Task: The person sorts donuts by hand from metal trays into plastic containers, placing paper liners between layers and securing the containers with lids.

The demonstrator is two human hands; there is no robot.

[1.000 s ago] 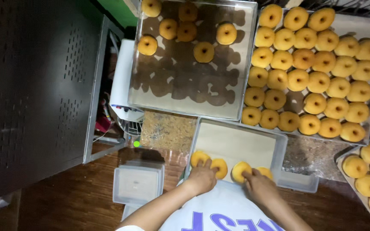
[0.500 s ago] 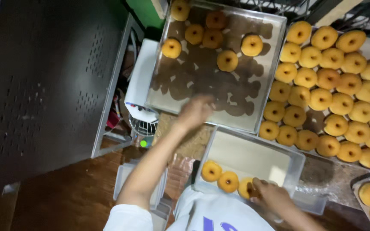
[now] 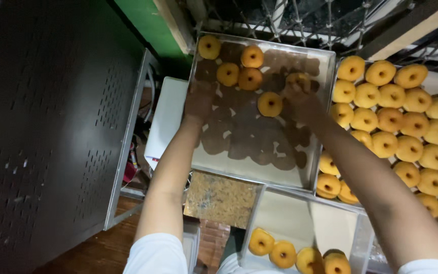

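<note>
the right hand [image 3: 300, 96] closes over a doughnut [image 3: 298, 80] near the far right of the stained metal tray [image 3: 259, 162]. the left hand [image 3: 198, 101] lies blurred over the tray's left side; whether it grips anything cannot be told. five loose doughnuts sit nearby. a white box [image 3: 166, 122] rests left of the tray.

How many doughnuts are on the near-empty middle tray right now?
6 on the middle tray: far-left corner, top centre, two side by side, centre, and one under the right hand at. Hands may hide more.
</note>
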